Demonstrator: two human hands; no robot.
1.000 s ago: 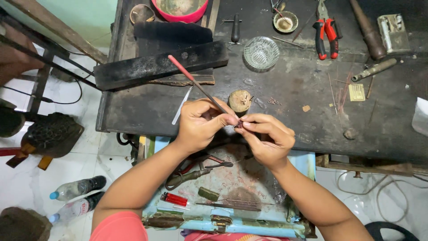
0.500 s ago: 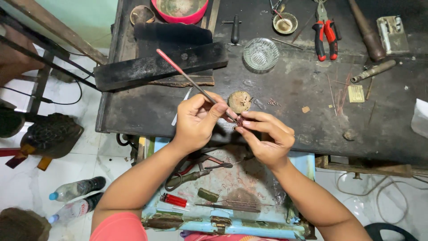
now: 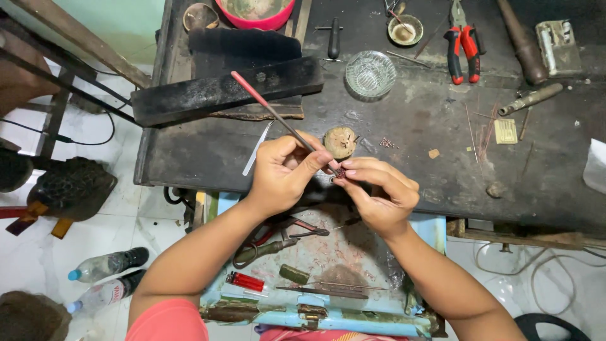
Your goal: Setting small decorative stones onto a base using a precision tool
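Observation:
My left hand [image 3: 285, 172] grips a thin tool with a red handle [image 3: 255, 95]; its shaft slants down to the right and its tip meets my right fingertips. My right hand [image 3: 379, 192] pinches a tiny dark piece [image 3: 338, 172] at that tip, just over the front edge of the dark workbench [image 3: 416, 132]. A small round brown block [image 3: 341, 141] sits on the bench right behind my fingers. A pair of silver tweezers [image 3: 257, 148] lies left of my left hand.
A black bar [image 3: 221, 95], a glass dish [image 3: 370, 72], red pliers [image 3: 462, 44], a pink bowl [image 3: 255, 14] and a small metal cup [image 3: 405, 30] stand further back. Below my hands an open blue drawer [image 3: 315, 265] holds pliers, a red lighter and files. Bottles [image 3: 104, 265] lie on the floor.
The tool's red handle has swung slightly left and lower in my left hand. Both hands stay together at the bench edge.

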